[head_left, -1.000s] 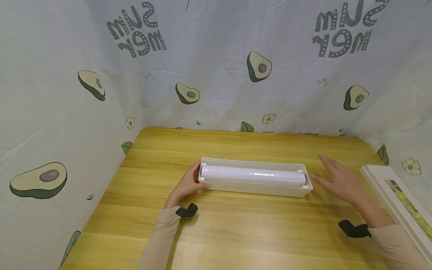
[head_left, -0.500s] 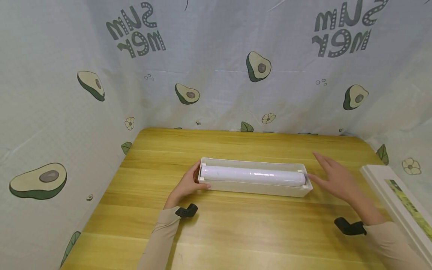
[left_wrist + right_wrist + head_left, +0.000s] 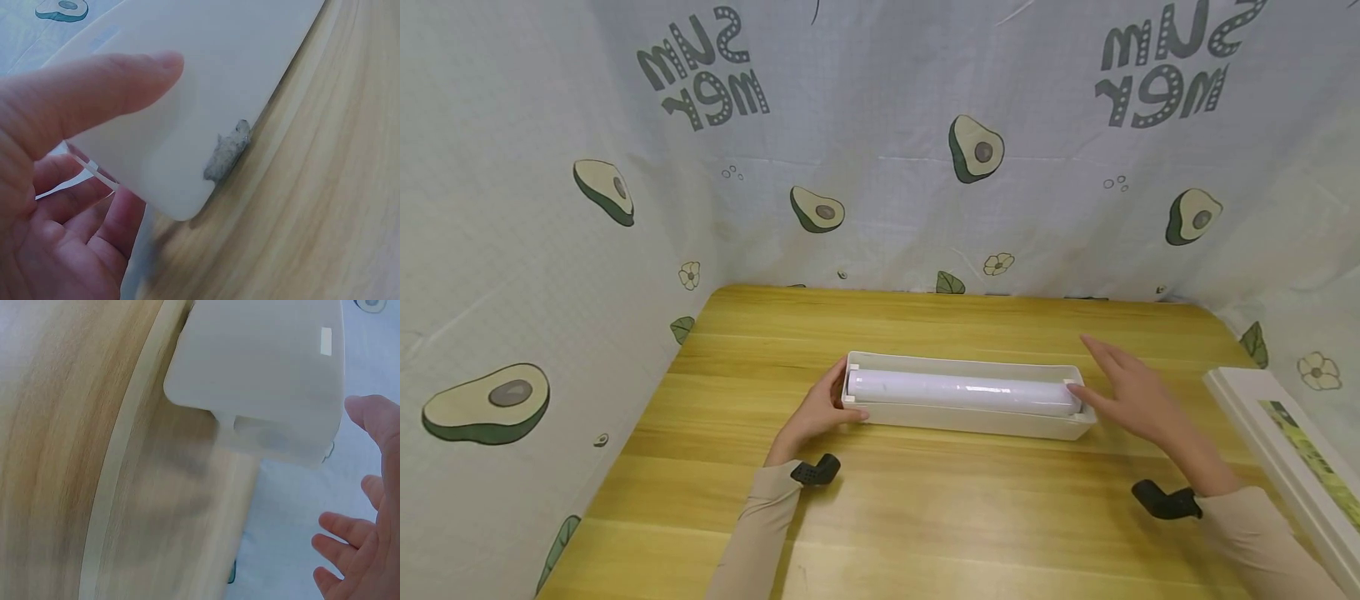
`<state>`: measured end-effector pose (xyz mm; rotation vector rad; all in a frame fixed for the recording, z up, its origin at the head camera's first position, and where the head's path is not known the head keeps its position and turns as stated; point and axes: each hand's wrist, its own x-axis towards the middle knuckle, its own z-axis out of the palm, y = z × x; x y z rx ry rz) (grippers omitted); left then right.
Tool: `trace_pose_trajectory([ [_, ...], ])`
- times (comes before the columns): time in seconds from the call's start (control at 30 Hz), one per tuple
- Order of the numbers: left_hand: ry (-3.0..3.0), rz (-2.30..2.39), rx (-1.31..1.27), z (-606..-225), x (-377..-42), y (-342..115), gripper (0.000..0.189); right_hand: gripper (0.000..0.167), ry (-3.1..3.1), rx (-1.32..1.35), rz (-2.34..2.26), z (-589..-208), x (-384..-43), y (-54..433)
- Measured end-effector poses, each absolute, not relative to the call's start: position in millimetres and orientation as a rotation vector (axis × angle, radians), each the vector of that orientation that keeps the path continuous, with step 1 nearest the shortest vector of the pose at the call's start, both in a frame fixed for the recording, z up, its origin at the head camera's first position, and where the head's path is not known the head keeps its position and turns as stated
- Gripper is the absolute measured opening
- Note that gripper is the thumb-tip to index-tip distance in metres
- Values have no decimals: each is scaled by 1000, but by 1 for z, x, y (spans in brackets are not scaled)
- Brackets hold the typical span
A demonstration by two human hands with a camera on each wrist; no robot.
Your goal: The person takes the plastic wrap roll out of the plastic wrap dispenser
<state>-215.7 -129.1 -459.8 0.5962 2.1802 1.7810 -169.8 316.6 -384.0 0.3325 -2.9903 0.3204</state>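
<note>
A long white plastic box [image 3: 970, 421], open at the top, stands on the wooden table. Inside it lies a white, shiny roll [image 3: 955, 391] that looks like cling film. My left hand [image 3: 812, 414] grips the box's left end, the thumb on its front wall and the fingers round the end. In the left wrist view a ragged grey patch [image 3: 226, 150] shows low on that wall. At the other end, my right hand [image 3: 1138, 400] holds nothing, fingers spread. Its thumb overlaps the roll's right end in the head view; in the right wrist view the thumb tip is beside the box's upper edge.
A long white lid-like piece [image 3: 1247, 392] with a green printed label lies along the table's right side, near my right forearm. White avocado-print cloth [image 3: 887, 167] hangs round the back and sides of the wooden table [image 3: 925, 508].
My right hand has moved left, from beyond the box's right end to over that end. My left hand and the box have stayed in place.
</note>
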Motion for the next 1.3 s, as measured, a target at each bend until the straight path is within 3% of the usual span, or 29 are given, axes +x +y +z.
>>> trace_pose_trajectory([
  [1.3,2203,1782,571,-462,-217,-129,99,78,-2964,519,439,-381,-177,277],
])
